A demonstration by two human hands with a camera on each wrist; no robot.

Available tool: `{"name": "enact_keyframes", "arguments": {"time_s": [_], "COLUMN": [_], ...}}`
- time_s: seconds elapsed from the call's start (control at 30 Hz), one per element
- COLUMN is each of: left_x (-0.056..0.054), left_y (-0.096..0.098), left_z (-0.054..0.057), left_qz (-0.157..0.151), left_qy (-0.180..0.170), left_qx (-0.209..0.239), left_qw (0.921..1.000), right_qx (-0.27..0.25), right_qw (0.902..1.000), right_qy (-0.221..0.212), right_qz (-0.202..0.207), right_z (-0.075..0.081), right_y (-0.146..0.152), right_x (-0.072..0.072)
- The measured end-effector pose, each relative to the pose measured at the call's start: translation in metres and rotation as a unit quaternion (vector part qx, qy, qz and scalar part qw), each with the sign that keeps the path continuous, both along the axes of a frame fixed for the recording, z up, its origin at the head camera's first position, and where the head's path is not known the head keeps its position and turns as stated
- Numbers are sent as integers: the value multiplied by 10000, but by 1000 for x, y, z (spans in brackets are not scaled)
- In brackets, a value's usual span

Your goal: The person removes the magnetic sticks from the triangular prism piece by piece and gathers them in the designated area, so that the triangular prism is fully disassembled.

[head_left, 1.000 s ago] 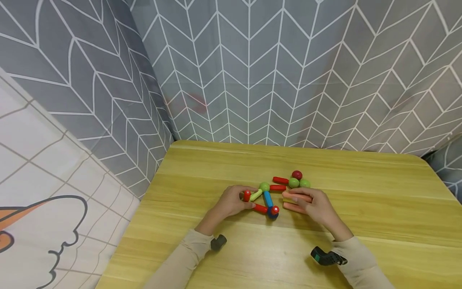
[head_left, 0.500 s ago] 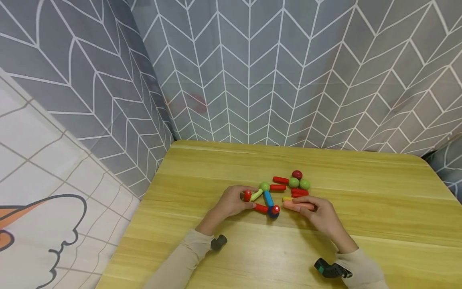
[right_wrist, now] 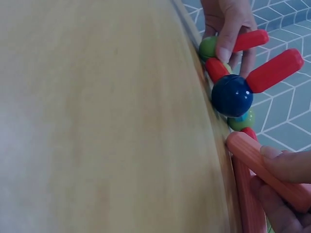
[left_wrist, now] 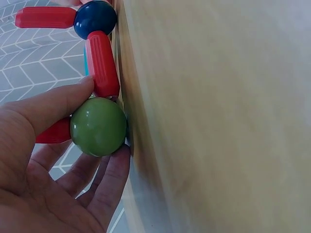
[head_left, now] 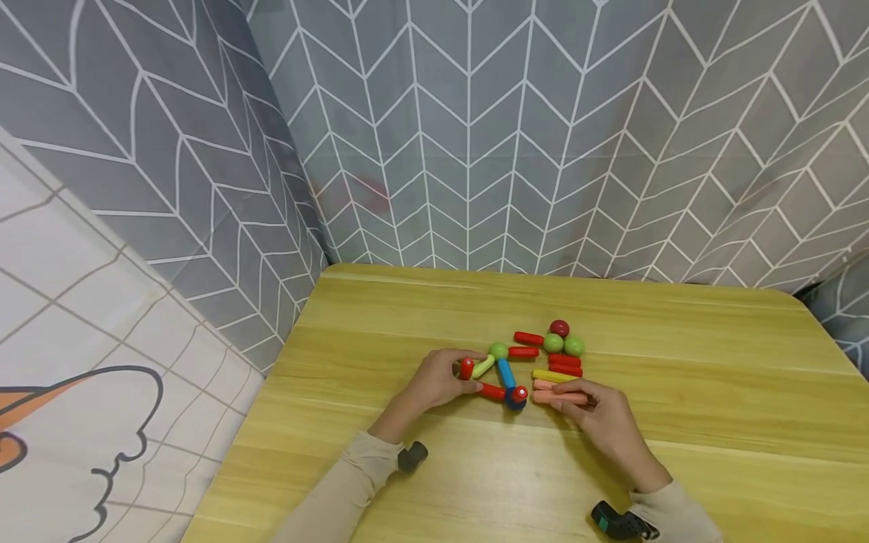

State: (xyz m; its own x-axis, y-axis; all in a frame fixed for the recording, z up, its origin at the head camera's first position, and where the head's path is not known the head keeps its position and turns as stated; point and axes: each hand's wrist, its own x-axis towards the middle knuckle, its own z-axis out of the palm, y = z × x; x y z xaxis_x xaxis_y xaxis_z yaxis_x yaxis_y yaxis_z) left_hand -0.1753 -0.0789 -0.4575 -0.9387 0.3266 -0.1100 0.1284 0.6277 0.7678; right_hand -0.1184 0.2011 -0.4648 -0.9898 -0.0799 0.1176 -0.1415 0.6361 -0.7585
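Observation:
A ball-and-rod frame stands on the table, with a dark blue ball (head_left: pixel 515 399), a blue rod (head_left: pixel 505 373) and upright red rods. My left hand (head_left: pixel 437 378) holds its left corner: the fingers curl round a green ball (left_wrist: pixel 98 127), and the thumb presses by the red rod (left_wrist: pixel 102 63) joined to it. My right hand (head_left: pixel 607 413) pinches a salmon-pink rod (head_left: pixel 560 397) between thumb and fingers. In the right wrist view this rod slants above a second salmon rod (right_wrist: pixel 248 194), which lies just beyond it. A yellow rod (head_left: pixel 553 375) lies behind them.
Behind the yellow rod lie loose red rods (head_left: pixel 565 365). Two green balls (head_left: pixel 573 346) and a dark red ball (head_left: pixel 560 328) sit farther back, near another red rod (head_left: pixel 529 338). Patterned grey curtain (head_left: pixel 468 136) hangs past the wooden table's (head_left: pixel 421 302) far edge.
My right hand has shifted towards me with the salmon rod, from the far side to the near side of the other one. Red and yellow rods have come into view. My left hand stays put.

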Motion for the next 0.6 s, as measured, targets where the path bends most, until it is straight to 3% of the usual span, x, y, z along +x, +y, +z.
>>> {"name": "enact_keyframes", "arguments": {"time_s": [0.17,0.6], "left_x": [0,0], "left_y": [0,1], "left_z": [0,1], "left_qz": [20,15], "left_qy": [-23,-48], "left_qx": [-3,-154], "left_qw": [10000,9999], "right_qx": [403,794], "right_qw": [9986,9942], "right_qy": [337,719], "right_qz": [-20,7], "right_z": [-2,-4], "right_y": [-2,-2], "right_x": [2,2]}}
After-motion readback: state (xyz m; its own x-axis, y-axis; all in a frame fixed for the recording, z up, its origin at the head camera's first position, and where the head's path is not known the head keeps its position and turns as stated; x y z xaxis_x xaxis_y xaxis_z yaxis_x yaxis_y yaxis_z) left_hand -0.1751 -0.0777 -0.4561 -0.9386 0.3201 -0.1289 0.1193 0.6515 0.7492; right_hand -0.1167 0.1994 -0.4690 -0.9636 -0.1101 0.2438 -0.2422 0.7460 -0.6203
